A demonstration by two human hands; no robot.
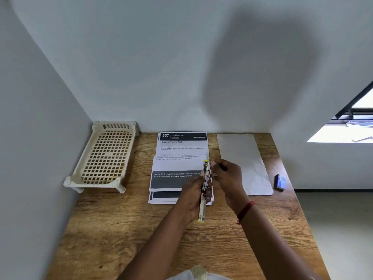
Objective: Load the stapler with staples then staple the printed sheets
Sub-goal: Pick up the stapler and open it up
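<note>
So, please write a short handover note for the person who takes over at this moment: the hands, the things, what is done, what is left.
Left hand: holds the stapler, opened out, above the desk.
Right hand: fingers at the stapler's far end; whether they hold staples is hidden.
Printed sheets: loose pile at the desk's middle, not stapled as far as shows.
Blue box: right desk edge, beside a blank sheet.
Done: stapler opened.
Left: finish loading, close it, staple the sheets.

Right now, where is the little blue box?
The little blue box sits near the right edge of the wooden table, just right of the blank white sheet, away from both hands.
</note>
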